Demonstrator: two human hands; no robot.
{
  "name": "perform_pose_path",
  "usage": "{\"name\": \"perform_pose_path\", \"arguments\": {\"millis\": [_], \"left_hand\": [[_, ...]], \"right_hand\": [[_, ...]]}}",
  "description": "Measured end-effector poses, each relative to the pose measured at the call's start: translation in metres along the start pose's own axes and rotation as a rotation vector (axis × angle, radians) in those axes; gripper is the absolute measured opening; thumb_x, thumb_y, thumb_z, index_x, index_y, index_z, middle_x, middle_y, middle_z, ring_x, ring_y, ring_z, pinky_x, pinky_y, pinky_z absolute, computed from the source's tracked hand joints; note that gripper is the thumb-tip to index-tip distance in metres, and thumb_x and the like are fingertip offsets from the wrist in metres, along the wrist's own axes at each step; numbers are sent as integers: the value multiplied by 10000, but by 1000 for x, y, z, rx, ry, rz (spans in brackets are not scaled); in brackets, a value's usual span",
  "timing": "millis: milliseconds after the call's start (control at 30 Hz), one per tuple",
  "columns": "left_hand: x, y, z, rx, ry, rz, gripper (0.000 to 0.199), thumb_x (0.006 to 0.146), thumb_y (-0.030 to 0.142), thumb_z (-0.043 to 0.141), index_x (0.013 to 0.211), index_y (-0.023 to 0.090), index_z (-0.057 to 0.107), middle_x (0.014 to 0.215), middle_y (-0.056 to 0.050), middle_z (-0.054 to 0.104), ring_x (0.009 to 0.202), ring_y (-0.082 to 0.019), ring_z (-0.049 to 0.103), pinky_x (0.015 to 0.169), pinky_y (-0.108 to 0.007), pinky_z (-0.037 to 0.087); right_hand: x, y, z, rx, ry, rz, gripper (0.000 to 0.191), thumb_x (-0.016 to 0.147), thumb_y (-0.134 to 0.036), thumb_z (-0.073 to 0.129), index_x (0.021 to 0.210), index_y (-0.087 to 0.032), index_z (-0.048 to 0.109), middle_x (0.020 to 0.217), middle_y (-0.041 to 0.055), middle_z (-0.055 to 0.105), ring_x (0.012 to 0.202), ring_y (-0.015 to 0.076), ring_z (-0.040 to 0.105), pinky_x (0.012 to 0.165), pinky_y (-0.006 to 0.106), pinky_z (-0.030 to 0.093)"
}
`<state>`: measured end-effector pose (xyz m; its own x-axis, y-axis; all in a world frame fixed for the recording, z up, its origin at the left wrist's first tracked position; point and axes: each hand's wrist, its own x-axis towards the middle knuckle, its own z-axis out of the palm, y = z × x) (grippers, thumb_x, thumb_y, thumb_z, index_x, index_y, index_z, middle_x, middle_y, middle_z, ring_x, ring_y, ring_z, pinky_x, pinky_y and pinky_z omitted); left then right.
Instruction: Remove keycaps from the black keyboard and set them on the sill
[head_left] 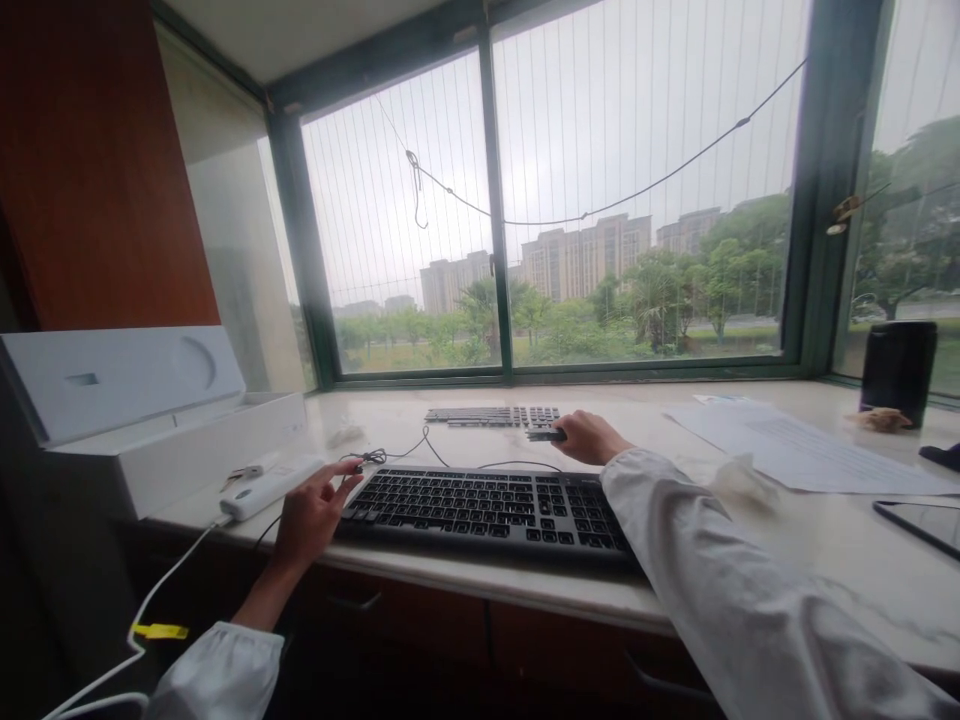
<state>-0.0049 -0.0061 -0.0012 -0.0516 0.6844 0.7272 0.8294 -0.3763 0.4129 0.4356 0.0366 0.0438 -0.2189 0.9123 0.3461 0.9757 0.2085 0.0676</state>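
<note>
A black keyboard [465, 505] lies near the front edge of the white counter; most of its key places look bare of caps. Behind it, grey keycaps [480, 416] are laid out in rows. My left hand [311, 515] is at the keyboard's left end, thumb and finger pinched on a small dark piece that looks like a keycap [358, 468]. Over the right end of the keycap rows, my right hand [589, 438] is closed on a short, flat dark object [546, 434], whose kind I cannot make out. The keyboard's cable [426, 440] runs behind it.
On the left stand an open white box [202, 440] and a white power strip [270, 488] with its cord. To the right lie paper sheets [780, 440], a crumpled tissue [746, 482] and a tablet-like device [922, 525]. A black cylinder [898, 370] stands by the window.
</note>
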Motion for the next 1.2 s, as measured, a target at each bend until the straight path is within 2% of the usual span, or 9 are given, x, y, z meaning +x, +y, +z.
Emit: {"name": "perform_pose_path", "arguments": {"millis": [167,333,467,633,833,933,1067,1200], "left_hand": [[1,-2,1,-24,-1,10,395,845,546,577,1073,252,709,915,7,741,501,-106,520,583,-238,451],[-1,-1,1,-51,58,-10,373,849,538,572,1065,263,701,994,12,735,500,-98,515,587,-239,472],[-2,-3,1,-69,89,-40,351,847,522,583,1051,261,700,1013,11,731,518,-99,521,577,-232,472],[-1,-6,2,-106,54,-56,366,846,512,588,1084,255,691,1039,-3,725,497,-96,491,543,-230,466],[0,-5,3,-107,-9,-18,350,859,497,577,1093,262,688,1047,-2,720,504,-94,481,566,-236,478],[1,-1,1,-106,-25,0,366,868,498,562,1097,239,681,1018,-17,721,522,-99,509,576,-235,488],[2,7,-3,-128,-35,-54,407,866,512,551,1132,224,663,1020,-28,721,532,-105,540,566,-230,500],[14,17,-2,-82,-8,-46,408,873,517,531,1140,240,666,1053,-28,718,550,-114,568,600,-243,514]], "right_hand": [[2,2,-7,-61,28,-35,257,846,-315,472,815,-186,693,841,109,699,748,220,655,612,275,374],[7,9,-9,-119,17,-21,258,858,-294,455,804,-183,681,815,113,695,718,222,658,605,279,363],[11,5,-10,-143,11,-35,261,862,-286,451,796,-179,680,804,120,693,702,226,657,604,282,360],[13,-6,-7,-147,20,-85,277,870,-260,424,792,-181,679,787,118,694,683,221,650,599,282,351],[13,-4,2,-117,-20,-91,247,849,-264,449,789,-194,679,788,112,697,700,230,659,590,280,346],[11,-3,1,-107,-14,-93,260,850,-269,445,788,-188,684,797,120,698,717,238,664,597,286,358],[10,-4,-1,-106,-19,-86,275,857,-271,438,833,-186,699,835,130,703,736,241,666,624,297,388],[9,-3,0,-90,-27,-85,269,847,-255,450,838,-181,709,843,136,704,751,240,667,650,302,410]]}}
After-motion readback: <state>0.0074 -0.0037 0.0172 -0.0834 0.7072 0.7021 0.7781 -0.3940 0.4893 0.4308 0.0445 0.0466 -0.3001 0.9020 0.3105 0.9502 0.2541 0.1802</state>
